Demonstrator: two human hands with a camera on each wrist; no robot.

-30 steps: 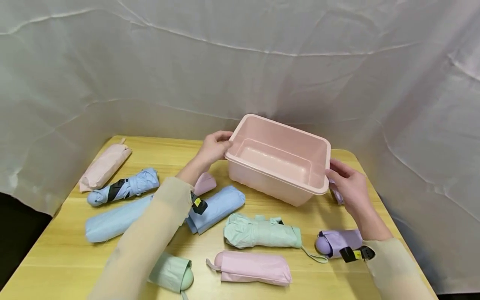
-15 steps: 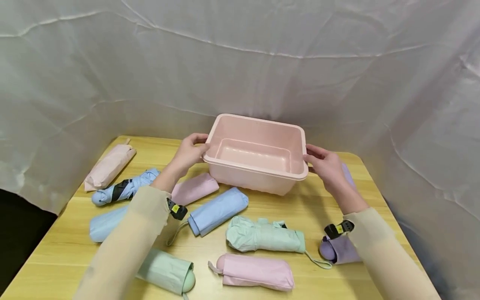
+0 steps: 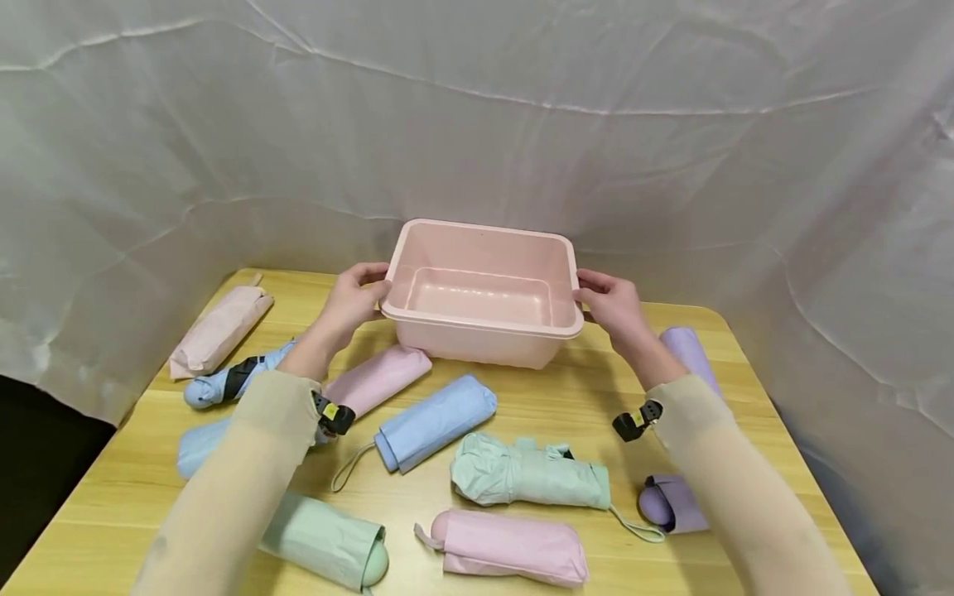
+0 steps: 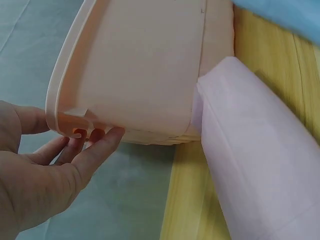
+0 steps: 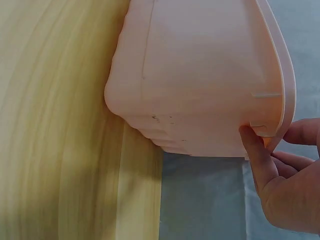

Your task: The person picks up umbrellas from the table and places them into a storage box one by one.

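Hands on both short ends of the pink bin [image 3: 483, 291]: left hand [image 3: 350, 302] grips the left rim, thumb over the edge and fingers [image 4: 102, 142] curled under the lip; right hand [image 3: 613, 305] does the same on the right rim, fingers [image 5: 257, 155] hooked under the lip, thumb above. Bin sits at the far middle of the wooden table [image 3: 566, 406], close to the white cloth backdrop [image 3: 477, 116]; wrist views show its far end reaching the table's back edge. Bin is upright, open side up, inside bare. Both sleeves [image 3: 246, 472] are beige, with a small black clip at each wrist. Folded umbrellas lie flat around the near side of the bin. Pink umbrella [image 3: 376, 379] lies just beside the bin's left front corner; in the left wrist view it looks to be touching the bin wall. Blue umbrella [image 3: 436, 420] next to it, with a cord loop. Green umbrella [image 3: 525, 472], loosely folded, near the centre front. Another pink one [image 3: 507, 548] at the front edge. Purple umbrella [image 3: 689, 352] sits right of the bin, behind the right forearm. Peach sleeve-wrapped umbrella [image 3: 219, 329] lies well apart at the far left.
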